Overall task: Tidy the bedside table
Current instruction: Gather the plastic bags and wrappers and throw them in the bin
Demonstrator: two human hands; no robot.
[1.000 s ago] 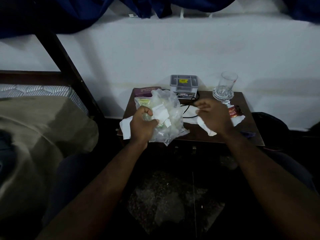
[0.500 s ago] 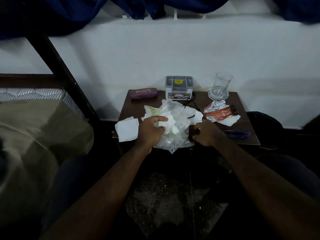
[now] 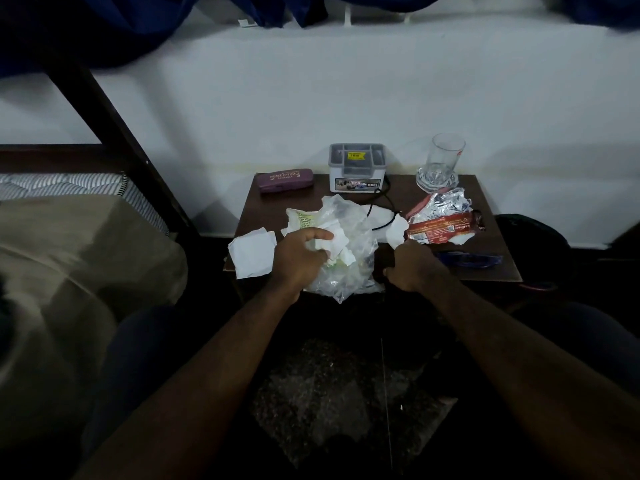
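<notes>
White paper sheet (image 3: pixel 252 256) overhangs the bedside table's (image 3: pixel 491 268) front-left edge; left hand (image 3: pixel 298 259) is clamped on crumpled paper (image 3: pixel 329 239) and the clear plastic bag (image 3: pixel 349 244) at front-centre. Right hand (image 3: pixel 414 268) is curled shut at the front edge, contents can't tell. Back edge: spectacle case (image 3: pixel 285 179), grey organizer box (image 3: pixel 356 167), glass (image 3: pixel 441 164); red foil wrapper (image 3: pixel 441 220) right.

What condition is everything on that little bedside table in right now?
Plastic bag: crumpled, stuffed with paper scraps, gripped by left hand.
Right hand: closed at the bag's edge.
Drinking glass: upright, empty.
Spectacle case: shut, lying flat.
Organiser box: upright, open-topped.
Snack wrapper: torn open, crumpled.
White paper: loose, overhanging the table edge.
</notes>
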